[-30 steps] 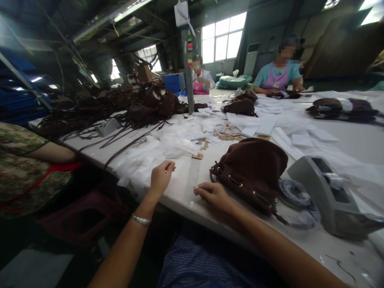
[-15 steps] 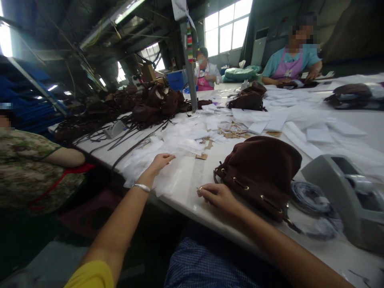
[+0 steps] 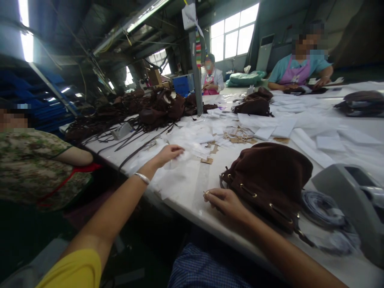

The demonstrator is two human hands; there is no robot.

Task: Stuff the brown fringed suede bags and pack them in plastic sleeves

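Over the loose clear plastic sheets (image 3: 172,176) on the table, my left hand (image 3: 168,155) reaches forward with thumb and fingers pinched together. Whitish film lies at its fingertips, and I cannot make out what they hold. My right hand (image 3: 226,202) rests low over the near edge of the table, its fingers closed on a small gold-coloured metal piece (image 3: 206,195). Just beyond it lies a dark brown drawstring bag (image 3: 270,176) with gold eyelets and a cord threaded through them, its gathered side facing me.
A grey tape dispenser (image 3: 348,200) and a plastic-wrapped coil (image 3: 322,210) sit right of the bag. Cardboard tags (image 3: 240,135) and white sheets (image 3: 283,127) cover mid-table. Brown bags (image 3: 162,108) pile up left of a post (image 3: 198,92). Co-workers are at the left and across the table.
My left hand has moved slightly forward over the plastic sheets. My right hand keeps its pinch beside the bag. The whole view has shifted a little.
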